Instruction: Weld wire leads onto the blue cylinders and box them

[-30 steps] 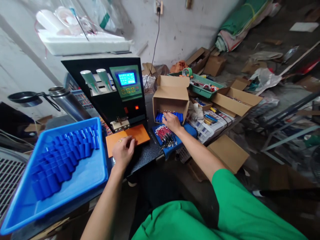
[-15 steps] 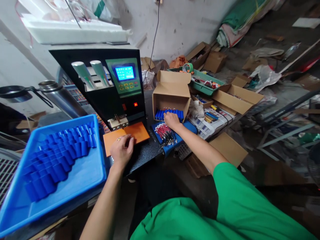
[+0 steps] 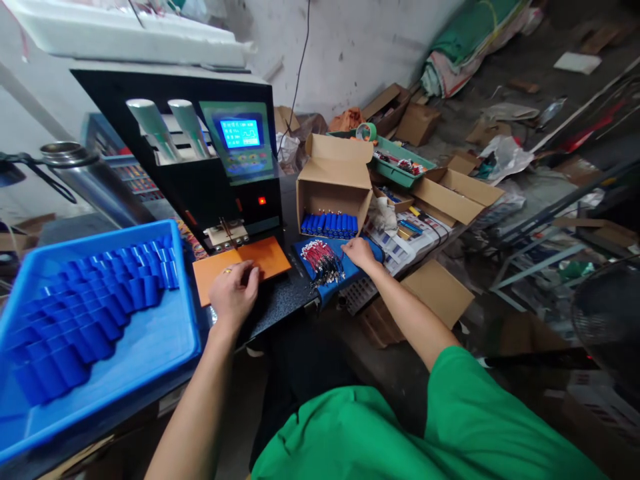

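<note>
My left hand [image 3: 233, 293] lies flat, fingers loosely together, on the orange plate [image 3: 243, 265]; its long axis runs left-right. My right hand [image 3: 359, 252], fingers curled, touches the wire bundle [image 3: 323, 260] on the counter [image 3: 280, 300]; grip unclear.

**Counts at the bench**

One black machine [image 3: 200, 160] stood on the bench, with one lit blue screen [image 3: 241, 133], one red light [image 3: 261, 200] and two pale cylinders [image 3: 150, 120] set side by side on its front. One orange plate [image 3: 260, 257] lay before it. One blue tray [image 3: 150, 347] held many blue sleeves [image 3: 100, 300], too many and too overlapped to count. One open cardboard box [image 3: 335, 177] held a single row of blue cells [image 3: 329, 223], about a dozen. One bundle of red-and-black wires [image 3: 323, 260] lay on one blue pad [image 3: 305, 250]. One green tray [image 3: 400, 163] and one roll of tape [image 3: 367, 131] sat farther back. Two hands showed: one left hand [image 3: 233, 293], one right hand [image 3: 359, 252].
</note>
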Action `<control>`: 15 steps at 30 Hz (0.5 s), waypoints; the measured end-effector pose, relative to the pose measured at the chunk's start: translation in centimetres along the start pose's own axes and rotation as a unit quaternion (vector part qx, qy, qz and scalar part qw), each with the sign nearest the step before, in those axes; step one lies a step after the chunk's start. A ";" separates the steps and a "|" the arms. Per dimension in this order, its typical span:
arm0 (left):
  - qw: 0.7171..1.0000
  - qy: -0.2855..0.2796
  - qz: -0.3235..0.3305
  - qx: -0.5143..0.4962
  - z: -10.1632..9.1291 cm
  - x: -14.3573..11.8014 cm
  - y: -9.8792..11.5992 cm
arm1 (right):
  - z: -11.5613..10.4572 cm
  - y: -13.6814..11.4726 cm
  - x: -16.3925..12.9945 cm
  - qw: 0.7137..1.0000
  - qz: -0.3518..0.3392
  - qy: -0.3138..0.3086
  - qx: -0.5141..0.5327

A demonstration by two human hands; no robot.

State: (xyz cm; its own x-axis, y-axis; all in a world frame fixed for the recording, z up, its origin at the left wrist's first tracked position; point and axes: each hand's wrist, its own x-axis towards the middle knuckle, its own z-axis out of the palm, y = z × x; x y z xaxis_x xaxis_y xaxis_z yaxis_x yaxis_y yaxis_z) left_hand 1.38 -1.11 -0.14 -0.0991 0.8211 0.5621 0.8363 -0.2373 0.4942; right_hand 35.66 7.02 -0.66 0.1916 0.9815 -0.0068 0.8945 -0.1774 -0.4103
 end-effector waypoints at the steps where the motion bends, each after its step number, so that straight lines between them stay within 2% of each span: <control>1: 1.000 -0.001 0.001 -0.001 0.0 0.0 0.0 | 0.2 -0.3 0.0 1.000 0.012 -0.005 -0.007; 6: 1.000 -0.003 -0.004 -0.002 0.0 0.1 -0.1 | 0.4 -1.8 0.4 0.998 0.062 -0.005 -0.006; 9: 1.000 -0.001 -0.003 -0.002 0.0 0.1 -0.1 | 0.5 -1.5 0.4 0.998 0.058 0.001 0.033; 12: 1.000 -0.001 -0.002 -0.005 0.0 0.1 -0.1 | 0.7 -0.5 0.0 0.992 0.024 0.037 0.115; 15: 1.000 -0.003 -0.005 -0.018 -0.1 0.1 0.0 | 0.7 0.1 -0.5 0.964 0.005 0.097 0.249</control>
State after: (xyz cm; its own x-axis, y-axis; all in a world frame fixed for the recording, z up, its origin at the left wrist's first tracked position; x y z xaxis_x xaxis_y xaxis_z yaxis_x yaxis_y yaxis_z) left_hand 1.26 -1.05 0.02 -0.1044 0.8268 0.5528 0.8156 -0.2469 0.5233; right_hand 35.33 6.55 -1.35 0.3139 0.9394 0.1381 0.5972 -0.0823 -0.7978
